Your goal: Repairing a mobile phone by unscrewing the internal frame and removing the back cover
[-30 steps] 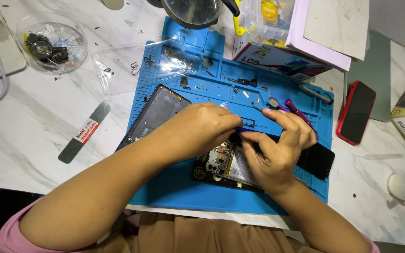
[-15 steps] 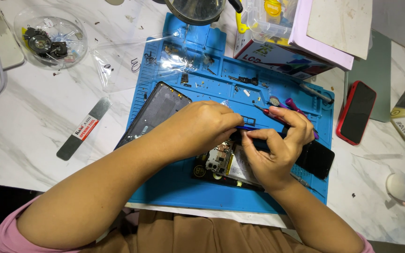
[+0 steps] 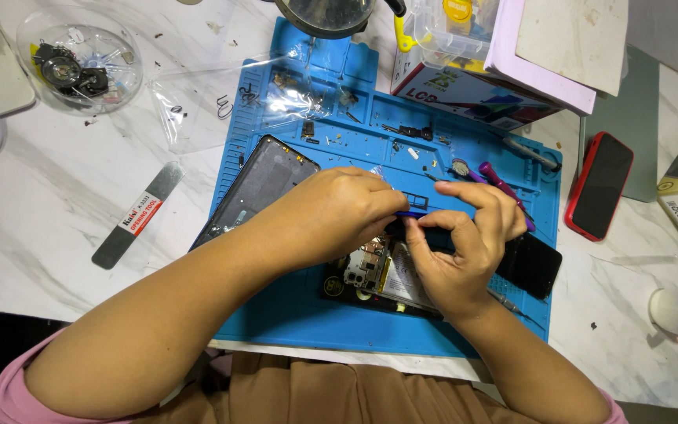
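A white marble table (image 3: 56, 196) spreads bare to the left of the hands, while boxes (image 3: 472, 86) and a red phone (image 3: 599, 185) crowd the far right. The blue mat (image 3: 276, 314) reaches nearly to the near table edge, under both hands. A dark back cover (image 3: 264, 177) lies just left of the left hand (image 3: 343, 212). The opened phone (image 3: 386, 275) sits beneath both hands. The left hand and the right hand (image 3: 464, 243) pinch a thin blue tool (image 3: 411, 213) between their closed fingertips.
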